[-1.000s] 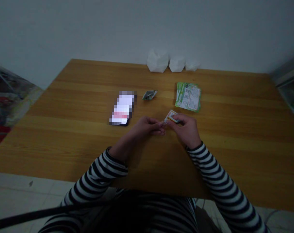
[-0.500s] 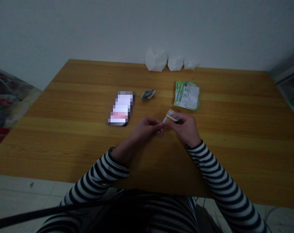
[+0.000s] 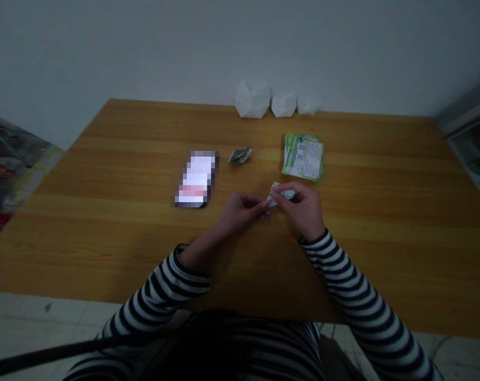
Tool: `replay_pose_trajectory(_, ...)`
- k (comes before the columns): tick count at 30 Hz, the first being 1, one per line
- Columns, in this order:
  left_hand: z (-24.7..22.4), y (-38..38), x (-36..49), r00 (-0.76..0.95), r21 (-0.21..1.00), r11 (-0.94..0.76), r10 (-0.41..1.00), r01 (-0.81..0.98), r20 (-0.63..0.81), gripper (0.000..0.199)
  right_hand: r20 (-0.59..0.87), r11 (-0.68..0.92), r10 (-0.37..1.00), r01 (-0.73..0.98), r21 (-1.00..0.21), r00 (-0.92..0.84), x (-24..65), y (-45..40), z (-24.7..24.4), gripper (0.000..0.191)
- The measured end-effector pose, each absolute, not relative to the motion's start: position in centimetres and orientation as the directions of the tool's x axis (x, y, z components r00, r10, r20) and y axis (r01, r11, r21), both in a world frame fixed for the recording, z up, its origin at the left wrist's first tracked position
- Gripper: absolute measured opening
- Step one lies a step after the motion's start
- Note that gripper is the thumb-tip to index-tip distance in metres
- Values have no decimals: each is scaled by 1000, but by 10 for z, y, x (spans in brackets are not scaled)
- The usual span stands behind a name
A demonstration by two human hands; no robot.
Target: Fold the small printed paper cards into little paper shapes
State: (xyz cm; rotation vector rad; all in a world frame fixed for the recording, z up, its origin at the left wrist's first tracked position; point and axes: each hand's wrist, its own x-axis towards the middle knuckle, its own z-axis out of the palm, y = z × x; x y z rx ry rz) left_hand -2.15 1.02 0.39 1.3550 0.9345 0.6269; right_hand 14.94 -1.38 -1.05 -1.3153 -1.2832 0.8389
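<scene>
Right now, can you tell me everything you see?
table: one, brown wood, under the things
bundles: three, white, at the table's far edge
phone: one, blurred, on the table, left of the middle
packet: one, grey and green, right of the phone
card stack: one, green and white, right of the packet
small card: one, white and orange, between the hands
wall: one, pale grey, behind the table
floor: one, pale tiles, below the table
left hand: one, fingertips at the small card
right hand: one, holding the small card
sleeves: two, black and white stripes, on the arms
</scene>
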Motion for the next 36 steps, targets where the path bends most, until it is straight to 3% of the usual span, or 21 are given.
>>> replay_pose_trajectory(5,4,10,-20,442,973,187,868,137,-228,26,193,162,974,223,-961,123,150,-14,-7,14)
replay_pose_trajectory(9,4,12,-20,378,968,211,892,135,-247,22,69,69,998,53,-996,-1,155,-14,0,24)
replay_pose_trajectory(12,6,11,-19,355,969,214,902,126,-246,21,55,54,998,-31,-998,-28,153,-14,-1,28)
replay_pose_trajectory(16,5,8,-15,318,974,180,923,140,-216,23,55,56,996,-22,-998,71,147,-13,-10,68)
replay_pose_trajectory(18,3,7,-14,319,975,161,926,155,-203,26,47,47,996,-3,-999,71,144,-13,-14,77)
replay_pose_trajectory(22,0,7,-15,357,973,179,908,143,-219,31,26,26,1000,9,-1000,9,142,-15,-12,65)
replay_pose_trajectory(26,1,11,-17,394,974,193,891,120,-225,31,7,7,1000,20,-1000,-11,144,-19,-11,66)
replay_pose_trajectory(32,1,14,-20,355,961,99,915,257,-189,28,-29,-41,985,-67,-997,-168,152,-19,-13,77)
replay_pose_trajectory(36,-2,17,-22,330,929,-21,938,369,-110,32,-44,-57,981,-67,-996,-187,152,-20,-18,73)
